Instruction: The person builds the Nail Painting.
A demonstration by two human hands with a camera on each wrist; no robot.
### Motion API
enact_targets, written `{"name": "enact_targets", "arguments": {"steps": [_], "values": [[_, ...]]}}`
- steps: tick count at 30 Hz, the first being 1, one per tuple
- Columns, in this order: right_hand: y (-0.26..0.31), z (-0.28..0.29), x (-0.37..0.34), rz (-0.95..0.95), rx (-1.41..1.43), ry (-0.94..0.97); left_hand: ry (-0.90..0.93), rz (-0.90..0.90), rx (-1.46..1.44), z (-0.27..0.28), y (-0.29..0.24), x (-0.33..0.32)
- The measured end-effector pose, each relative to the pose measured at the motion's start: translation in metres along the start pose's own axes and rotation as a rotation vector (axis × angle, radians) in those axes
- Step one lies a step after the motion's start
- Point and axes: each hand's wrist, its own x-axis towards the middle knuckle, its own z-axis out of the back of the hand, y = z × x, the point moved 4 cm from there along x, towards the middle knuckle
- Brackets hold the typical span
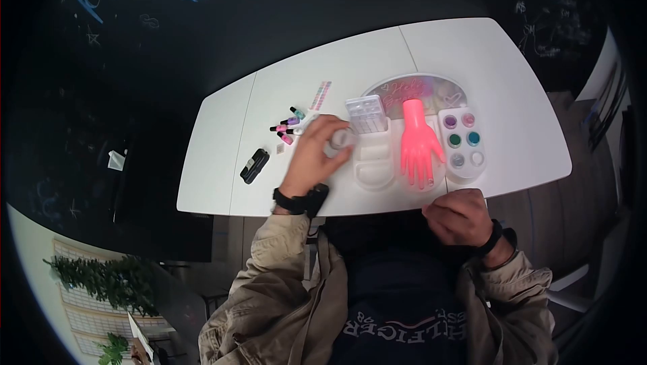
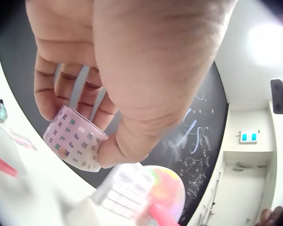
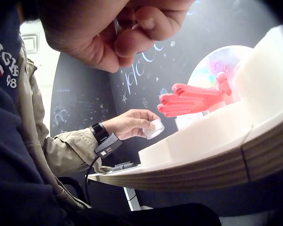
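Note:
My left hand [image 1: 315,153] grips a small, pale pink roll printed with coloured letters [image 2: 75,139], its thumb on one side and fingertips on the other. In the head view it is held over the table, left of a white tray with shallow compartments [image 1: 375,163]. Beyond the tray's middle stands a clear divided case [image 1: 366,114]. A bright pink model hand [image 1: 419,137] lies palm down on the tray, fingers toward me. Close by the table's front edge is my right hand [image 1: 460,217], its fingers curled in and thumb against them; their inner side is partly hidden.
Several small nail polish bottles [image 1: 291,121] and a sticker strip [image 1: 321,95] lie on the table's left side, with a black case [image 1: 255,165] nearer me. On the right, a white holder [image 1: 465,171] carries several coloured pots. Behind the model hand stands a rounded, iridescent panel [image 1: 445,95].

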Motion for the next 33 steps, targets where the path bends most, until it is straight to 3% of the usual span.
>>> {"name": "enact_targets", "arguments": {"steps": [3,12,27,33], "values": [[0.000,-0.001,0.000,0.003,0.010,-0.005,0.077,-0.132,0.046,-0.027,-0.025,0.004],[-0.001,0.001,-0.002,-0.005,-0.004,0.000,0.201,-0.072,0.030,-0.050,-0.027,0.005],[0.000,0.000,-0.004,-0.001,-0.003,0.024,0.207,-0.042,-0.017,-0.054,-0.019,0.000],[-0.001,-0.001,-0.005,0.001,0.000,0.031,0.193,-0.143,0.114,-0.055,-0.019,-0.002]]}}
